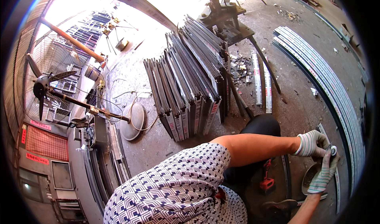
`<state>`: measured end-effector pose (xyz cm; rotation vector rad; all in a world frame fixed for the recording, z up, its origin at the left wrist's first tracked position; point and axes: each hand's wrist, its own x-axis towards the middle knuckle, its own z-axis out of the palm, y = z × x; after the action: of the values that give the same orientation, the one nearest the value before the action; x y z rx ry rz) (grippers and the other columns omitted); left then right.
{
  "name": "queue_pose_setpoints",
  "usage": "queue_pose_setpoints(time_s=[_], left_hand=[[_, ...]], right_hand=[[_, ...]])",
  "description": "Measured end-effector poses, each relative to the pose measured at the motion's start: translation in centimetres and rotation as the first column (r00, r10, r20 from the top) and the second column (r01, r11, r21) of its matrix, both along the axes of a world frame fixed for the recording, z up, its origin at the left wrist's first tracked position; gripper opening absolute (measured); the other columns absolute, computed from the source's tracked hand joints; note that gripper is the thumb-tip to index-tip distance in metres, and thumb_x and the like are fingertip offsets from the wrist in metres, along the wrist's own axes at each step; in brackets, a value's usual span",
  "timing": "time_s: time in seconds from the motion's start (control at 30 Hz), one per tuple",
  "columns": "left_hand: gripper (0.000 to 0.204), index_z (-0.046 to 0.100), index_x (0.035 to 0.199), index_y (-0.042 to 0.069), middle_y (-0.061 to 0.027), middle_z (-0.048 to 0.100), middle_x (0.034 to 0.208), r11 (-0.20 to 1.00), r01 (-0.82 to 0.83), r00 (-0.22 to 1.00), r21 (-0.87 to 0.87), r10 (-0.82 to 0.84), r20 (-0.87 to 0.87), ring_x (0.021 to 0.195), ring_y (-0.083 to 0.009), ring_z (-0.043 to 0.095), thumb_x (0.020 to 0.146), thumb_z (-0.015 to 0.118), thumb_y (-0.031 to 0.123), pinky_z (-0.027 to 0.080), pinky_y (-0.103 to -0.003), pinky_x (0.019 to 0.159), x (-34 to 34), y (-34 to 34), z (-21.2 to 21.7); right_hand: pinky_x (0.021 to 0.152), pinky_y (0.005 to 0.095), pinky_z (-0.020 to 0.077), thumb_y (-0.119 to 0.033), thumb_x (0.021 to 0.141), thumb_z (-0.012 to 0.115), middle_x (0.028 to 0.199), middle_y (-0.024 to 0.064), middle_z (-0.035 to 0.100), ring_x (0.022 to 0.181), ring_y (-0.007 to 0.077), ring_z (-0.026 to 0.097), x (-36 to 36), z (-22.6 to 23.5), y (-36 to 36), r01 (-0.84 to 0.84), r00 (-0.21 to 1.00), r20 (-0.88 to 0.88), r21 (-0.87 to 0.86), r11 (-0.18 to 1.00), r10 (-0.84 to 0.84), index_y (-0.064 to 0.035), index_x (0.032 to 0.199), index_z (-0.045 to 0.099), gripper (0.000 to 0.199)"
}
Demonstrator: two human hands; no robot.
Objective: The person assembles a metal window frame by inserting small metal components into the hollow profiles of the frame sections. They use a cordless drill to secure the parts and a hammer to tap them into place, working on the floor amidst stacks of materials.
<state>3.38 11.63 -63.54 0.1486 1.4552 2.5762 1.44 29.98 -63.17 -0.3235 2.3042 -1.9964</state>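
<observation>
My left hand (312, 143), in a striped knit glove, reaches across my body to the right and closes around the end of a narrow metal strip (321, 130). My right hand (324, 171), gloved the same way, comes up from the lower edge. Its fingertips pinch a small white round roller (333, 150) against the strip, right beside the left hand. A shallow metal bowl (310, 178) sits on the concrete floor just under the hands, and what is in it is hidden.
A red power drill (267, 183) lies by my dark trouser leg. Several metal window frames (190, 89) lean in a stack at centre. Long aluminium profiles (332, 89) curve along the right. Two short strips (262, 81) and scraps lie behind. A standing fan (47, 90) is at left.
</observation>
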Motion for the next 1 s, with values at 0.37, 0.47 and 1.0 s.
queue_pose_setpoints(time_s=[0.37,0.47,1.0], left_hand=[[0.033,0.070,0.101,-0.001,-0.0110,0.073,0.086,0.923,-0.149,0.987,-0.356,0.117,-0.108,0.078,-0.0150,0.069,0.088,0.073,0.029,0.057,-0.033,0.069,1.2,-1.8,1.0],[0.030,0.070,0.101,-0.001,-0.0108,0.073,0.084,0.942,-0.180,0.984,-0.282,0.174,-0.046,0.077,-0.0161,0.068,0.088,0.072,0.026,0.057,-0.033,0.070,0.9,-2.1,1.1],[0.020,0.065,0.103,-0.004,-0.0088,0.071,0.081,0.939,-0.180,0.983,-0.292,0.165,-0.078,0.069,-0.0153,0.068,0.099,0.060,0.015,0.056,-0.031,0.061,-0.5,-1.3,-0.5]], right_hand=[[0.091,0.0270,0.0466,-0.023,0.106,0.058,0.112,0.0017,0.061,0.101,0.0115,0.056,-1.6,-2.3,1.4,0.043,0.996,-0.086,0.222,0.974,-0.024,-0.0035,0.129,0.059,0.030],[0.082,0.0245,0.0490,-0.021,0.106,0.057,0.108,0.0006,0.062,0.092,0.0093,0.057,-1.4,-2.5,1.3,-0.017,0.996,-0.078,0.310,0.951,0.043,-0.0028,0.128,0.058,0.028],[0.099,0.0307,0.0476,-0.022,0.105,0.059,0.122,0.0074,0.067,0.111,0.0152,0.061,-1.5,-2.4,0.3,-0.025,0.999,0.042,0.188,0.982,0.018,0.0011,0.133,0.061,0.036]])
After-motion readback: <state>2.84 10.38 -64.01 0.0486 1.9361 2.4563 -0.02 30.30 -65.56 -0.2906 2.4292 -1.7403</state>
